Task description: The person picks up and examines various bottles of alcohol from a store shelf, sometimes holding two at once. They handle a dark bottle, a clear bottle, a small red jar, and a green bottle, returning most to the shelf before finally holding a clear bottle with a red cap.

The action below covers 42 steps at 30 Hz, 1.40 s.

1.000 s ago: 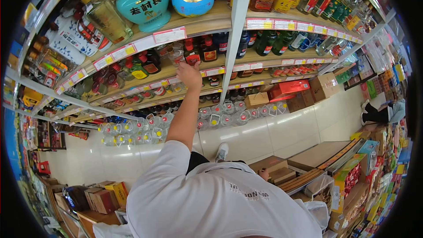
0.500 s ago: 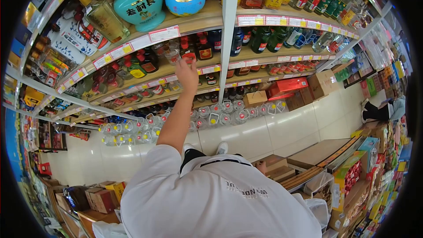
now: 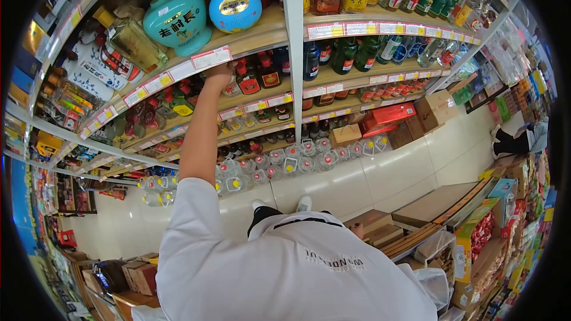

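My left arm stretches up to the middle shelf, and my left hand (image 3: 219, 76) reaches in beneath the upper shelf's front edge, its fingers hidden. Right beside it stands a clear glass bottle (image 3: 231, 87). To the right are a dark bottle with a red label (image 3: 248, 85) and another dark bottle with a red-and-gold label (image 3: 270, 76). Low at my right side, only part of my right hand (image 3: 357, 230) shows past my shirt, close to a cardboard box (image 3: 372, 221).
Large turquoise (image 3: 178, 21) and blue jars (image 3: 235, 6) stand on the upper shelf. A white upright post (image 3: 293, 41) divides the shelves. Clear plastic jugs (image 3: 291, 165) line the floor. A person (image 3: 517, 142) is at the far right, and stacked boxes lie behind me.
My left hand has moved left along the shelf, away from the red-labelled bottle, and deeper under the upper shelf's edge. The view has shifted slightly. My right hand stays low.
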Each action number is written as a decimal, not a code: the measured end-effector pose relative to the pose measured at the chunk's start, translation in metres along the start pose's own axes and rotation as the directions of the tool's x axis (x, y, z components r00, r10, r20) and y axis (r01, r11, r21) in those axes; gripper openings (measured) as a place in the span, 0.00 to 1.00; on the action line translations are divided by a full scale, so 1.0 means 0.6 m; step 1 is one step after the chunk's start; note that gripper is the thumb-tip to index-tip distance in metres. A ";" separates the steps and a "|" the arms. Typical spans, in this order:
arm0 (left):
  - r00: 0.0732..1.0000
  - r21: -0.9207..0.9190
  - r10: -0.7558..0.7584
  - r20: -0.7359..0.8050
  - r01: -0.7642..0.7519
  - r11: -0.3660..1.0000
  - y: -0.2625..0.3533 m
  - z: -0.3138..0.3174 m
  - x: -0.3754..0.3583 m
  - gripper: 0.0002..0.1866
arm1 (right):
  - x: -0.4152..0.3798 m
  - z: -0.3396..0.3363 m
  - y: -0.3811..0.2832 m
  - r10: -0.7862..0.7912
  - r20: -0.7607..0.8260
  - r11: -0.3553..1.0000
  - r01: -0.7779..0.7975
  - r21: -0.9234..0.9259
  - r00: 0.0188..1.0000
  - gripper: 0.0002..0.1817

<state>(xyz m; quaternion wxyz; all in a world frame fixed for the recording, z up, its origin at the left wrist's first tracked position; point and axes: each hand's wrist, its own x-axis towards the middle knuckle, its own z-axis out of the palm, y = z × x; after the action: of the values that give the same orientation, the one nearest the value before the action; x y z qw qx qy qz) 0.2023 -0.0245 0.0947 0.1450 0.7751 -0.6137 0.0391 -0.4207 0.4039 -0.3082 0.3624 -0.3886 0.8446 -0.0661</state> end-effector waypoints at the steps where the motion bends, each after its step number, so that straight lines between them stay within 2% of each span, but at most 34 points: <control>1: 0.999 0.002 -0.034 -0.007 0.034 0.999 0.003 -0.002 -0.001 0.30 | 0.001 -0.001 0.002 0.003 0.007 1.000 -0.003 -0.006 1.000 0.27; 4: 0.989 -0.011 -0.041 0.143 0.043 0.999 0.003 -0.016 0.011 0.32 | 0.010 -0.003 0.007 0.007 0.017 1.000 -0.006 -0.021 1.000 0.27; 7: 0.999 0.004 0.008 0.040 -0.008 1.000 -0.008 0.006 0.019 0.32 | 0.006 -0.008 -0.001 0.008 0.024 1.000 -0.008 -0.027 1.000 0.27; 10: 0.987 -0.044 0.043 0.152 -0.036 0.998 -0.014 -0.008 0.030 0.31 | 0.002 -0.014 -0.004 0.015 0.031 0.999 -0.014 -0.029 0.999 0.27; 13: 0.992 -0.107 0.037 0.119 -0.024 0.994 0.001 -0.034 0.017 0.26 | 0.002 -0.015 -0.004 0.022 0.025 0.999 -0.021 -0.034 0.999 0.26; 16: 0.992 -0.138 0.045 0.119 -0.028 0.990 0.014 -0.055 0.007 0.32 | -0.005 -0.021 -0.008 0.021 0.033 0.999 -0.020 -0.042 0.999 0.26; 19: 0.993 -0.147 -0.030 0.110 0.047 0.988 0.032 -0.069 -0.004 0.33 | -0.009 -0.025 -0.013 0.017 0.037 0.999 -0.016 -0.036 0.999 0.26; 23: 0.999 -0.103 0.009 0.032 -0.005 0.995 -0.008 -0.010 0.027 0.34 | -0.017 -0.031 -0.021 0.015 0.017 0.999 -0.014 -0.033 1.000 0.26; 28: 0.999 -0.057 0.048 -0.016 -0.049 0.997 0.001 -0.015 0.020 0.34 | -0.019 -0.028 -0.016 0.008 0.003 1.000 -0.007 -0.030 1.000 0.26; 37: 0.993 -0.103 -0.028 0.115 0.040 0.994 0.008 -0.028 0.016 0.33 | -0.023 -0.028 -0.025 0.051 0.017 0.998 -0.050 -0.023 0.999 0.26; 42: 0.994 -0.050 -0.007 0.110 0.012 0.999 0.006 -0.015 0.019 0.27 | -0.017 -0.018 -0.015 0.033 0.025 0.999 -0.032 -0.035 0.999 0.26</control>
<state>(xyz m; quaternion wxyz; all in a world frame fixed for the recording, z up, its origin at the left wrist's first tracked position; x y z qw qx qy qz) 0.2030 -0.0336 0.1067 0.1307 0.7751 -0.6178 -0.0196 -0.4182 0.4033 -0.2908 0.3673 -0.3820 0.8471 -0.0406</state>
